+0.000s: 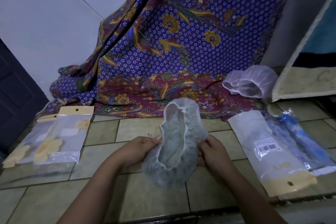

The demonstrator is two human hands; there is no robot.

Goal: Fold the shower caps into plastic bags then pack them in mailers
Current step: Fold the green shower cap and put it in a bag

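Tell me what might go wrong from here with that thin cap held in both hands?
The shower cap looks flimsy; the left hand and right hand grip it by its gathered rim, so a hard pull might tear it. Its lower end sags toward the tiled floor, where it may pick up dirt. The flowered plastic bags lie off to the left, so fetching one likely means releasing one hand.
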